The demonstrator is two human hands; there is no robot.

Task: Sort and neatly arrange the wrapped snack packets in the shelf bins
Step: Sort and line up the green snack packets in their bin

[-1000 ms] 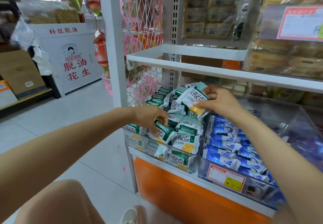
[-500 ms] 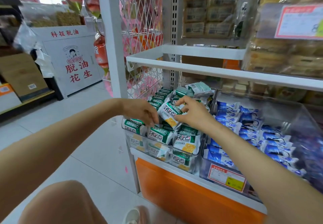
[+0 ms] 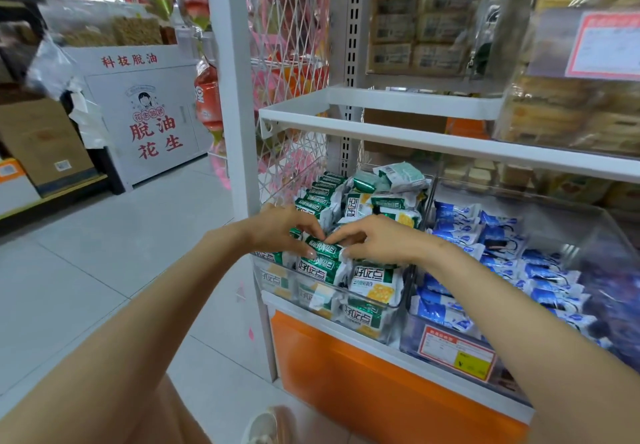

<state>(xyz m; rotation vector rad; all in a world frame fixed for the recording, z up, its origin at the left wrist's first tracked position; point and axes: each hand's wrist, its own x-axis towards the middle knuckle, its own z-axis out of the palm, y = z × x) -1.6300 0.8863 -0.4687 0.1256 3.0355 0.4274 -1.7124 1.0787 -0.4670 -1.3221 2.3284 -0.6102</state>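
Note:
A clear bin (image 3: pixel 363 300) on the low shelf holds several green-and-white snack packets (image 3: pixel 372 281). Both hands meet over its front rows. My left hand (image 3: pixel 277 227) and my right hand (image 3: pixel 377 237) pinch the same green packet (image 3: pixel 323 248) from either end, among the front packets. More green packets stand in a row at the bin's back left (image 3: pixel 323 189), with loose ones piled behind (image 3: pixel 398 177). The clear bin (image 3: pixel 588 222) to the right holds several blue packets (image 3: pixel 460 232).
A white shelf rail (image 3: pixel 415 135) runs just above the bins. A white upright post (image 3: pixel 235 97) stands left of the green bin, with wire mesh behind it. An orange panel (image 3: pixel 363 374) sits below. Open tiled floor (image 3: pixel 104 270) lies to the left.
My right hand brought a green packet down from the back of the bin to the front rows. Both hands now pinch one packet there, closer together than before.

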